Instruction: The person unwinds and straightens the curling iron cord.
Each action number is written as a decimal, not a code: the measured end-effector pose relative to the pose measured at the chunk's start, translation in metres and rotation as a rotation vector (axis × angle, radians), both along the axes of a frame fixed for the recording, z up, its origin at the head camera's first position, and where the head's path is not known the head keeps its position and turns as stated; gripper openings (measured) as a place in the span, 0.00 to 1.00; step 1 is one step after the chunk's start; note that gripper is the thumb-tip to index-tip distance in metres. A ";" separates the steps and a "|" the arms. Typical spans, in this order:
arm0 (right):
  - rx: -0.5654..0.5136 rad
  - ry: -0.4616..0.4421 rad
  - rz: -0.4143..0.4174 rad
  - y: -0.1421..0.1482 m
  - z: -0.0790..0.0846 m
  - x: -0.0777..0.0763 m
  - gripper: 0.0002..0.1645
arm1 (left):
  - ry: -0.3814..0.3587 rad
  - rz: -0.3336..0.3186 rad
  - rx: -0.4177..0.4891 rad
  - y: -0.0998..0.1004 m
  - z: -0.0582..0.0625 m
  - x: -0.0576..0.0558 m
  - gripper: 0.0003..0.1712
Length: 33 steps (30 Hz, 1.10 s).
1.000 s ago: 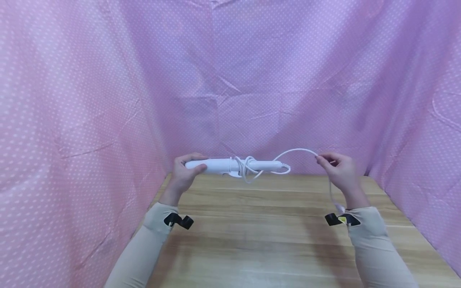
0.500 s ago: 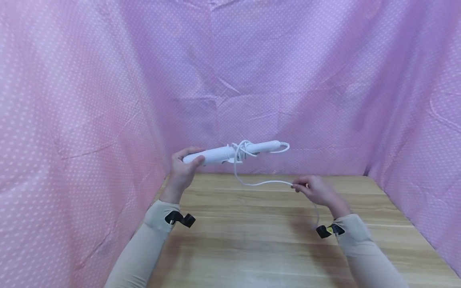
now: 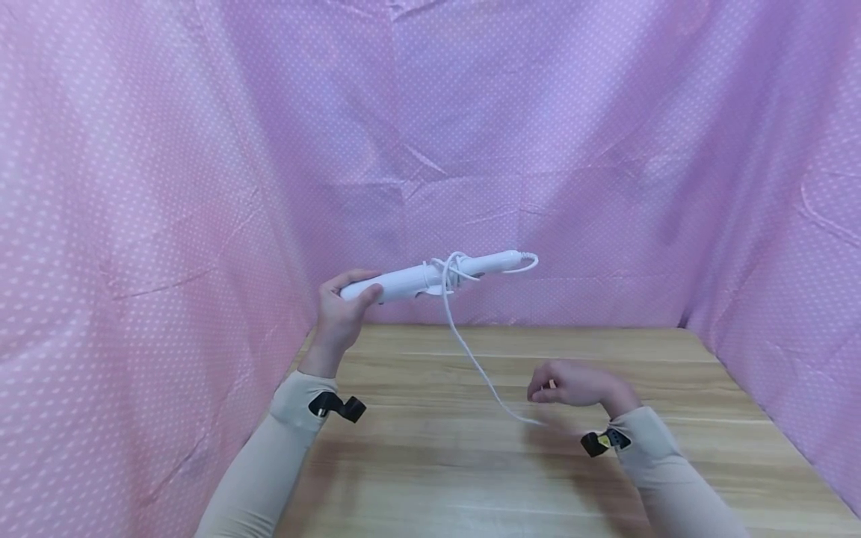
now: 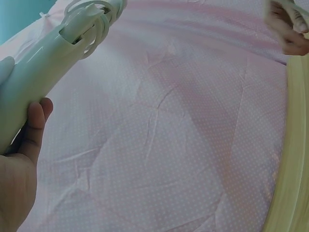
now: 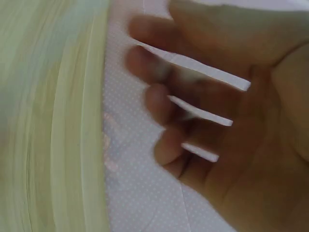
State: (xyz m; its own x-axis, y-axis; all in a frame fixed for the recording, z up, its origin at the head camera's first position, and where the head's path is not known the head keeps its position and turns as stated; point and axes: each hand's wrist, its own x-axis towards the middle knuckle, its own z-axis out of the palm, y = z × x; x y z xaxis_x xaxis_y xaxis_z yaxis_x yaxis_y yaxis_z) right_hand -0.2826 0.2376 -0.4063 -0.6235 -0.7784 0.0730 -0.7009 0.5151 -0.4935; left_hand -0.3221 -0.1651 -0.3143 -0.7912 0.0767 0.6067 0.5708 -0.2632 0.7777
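Walls: we see pink cloth (image 3: pixel 471 149) with little white dots.
Table: we see pale wood (image 3: pixel 430 463) with stripy lines.
White wand: we see this stick-shaped tool (image 3: pixel 403 282) up in the air, tilted, its thin end higher.
Left hand: we see it (image 3: pixel 338 317) curl round the wand's thick end, thumb on one side and fingers on the other.
Right hand: we see it (image 3: pixel 572 382) low over the table, fingers loosely bent with gaps between them, off the cord.
Cord: we see it (image 3: pixel 474 360) looped round the wand's middle, then drooping down and passing under the right hand.
What changed: half a second ago we saw the right fingertips pinch the cord; now they have let go, the hand and cord are lower, and the wand's thin end is a bit higher.
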 end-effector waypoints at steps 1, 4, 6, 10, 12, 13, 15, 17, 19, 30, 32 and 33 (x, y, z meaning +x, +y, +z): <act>-0.022 0.012 -0.024 -0.001 0.000 0.000 0.07 | -0.001 0.002 0.001 0.001 0.000 0.000 0.13; -0.133 0.050 -0.132 -0.007 0.004 -0.001 0.09 | 0.001 0.012 0.001 0.002 0.001 0.001 0.12; -0.241 0.073 -0.210 -0.012 0.006 -0.001 0.10 | 0.004 0.026 -0.010 0.003 0.001 0.001 0.13; -0.521 0.137 -0.304 -0.025 0.011 -0.002 0.13 | 0.010 0.073 -0.066 0.003 0.000 0.000 0.15; -0.670 0.157 -0.303 -0.032 0.014 -0.001 0.15 | 0.013 0.100 -0.102 0.002 -0.002 -0.001 0.17; -0.737 0.169 -0.294 -0.036 0.015 0.000 0.16 | 0.012 0.109 -0.115 0.002 -0.002 -0.002 0.17; -0.868 0.185 -0.254 -0.044 0.020 0.001 0.18 | 0.007 0.124 -0.132 0.002 -0.003 -0.002 0.16; -0.967 0.214 -0.226 -0.052 0.023 0.003 0.19 | -0.002 0.133 -0.145 0.002 -0.002 -0.002 0.15; -1.036 0.251 -0.204 -0.060 0.026 0.003 0.19 | -0.007 0.137 -0.154 0.003 -0.001 -0.002 0.14; -1.103 0.235 -0.157 -0.100 0.030 -0.002 0.19 | 0.011 0.121 -0.146 0.007 0.004 -0.006 0.21; -1.110 0.209 -0.153 -0.106 0.030 -0.003 0.19 | 0.017 0.122 -0.150 0.008 0.004 -0.006 0.20; -1.113 0.196 -0.153 -0.109 0.029 -0.004 0.18 | 0.021 0.121 -0.150 0.008 0.005 -0.006 0.19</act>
State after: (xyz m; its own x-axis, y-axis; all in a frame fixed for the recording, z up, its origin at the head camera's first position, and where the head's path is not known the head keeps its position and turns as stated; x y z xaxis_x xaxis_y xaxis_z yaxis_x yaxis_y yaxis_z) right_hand -0.2865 0.1291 -0.3771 -0.6085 -0.1375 0.7816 -0.7834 -0.0532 -0.6192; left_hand -0.3283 -0.1568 -0.3096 -0.7876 0.0727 0.6119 0.6076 -0.0735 0.7908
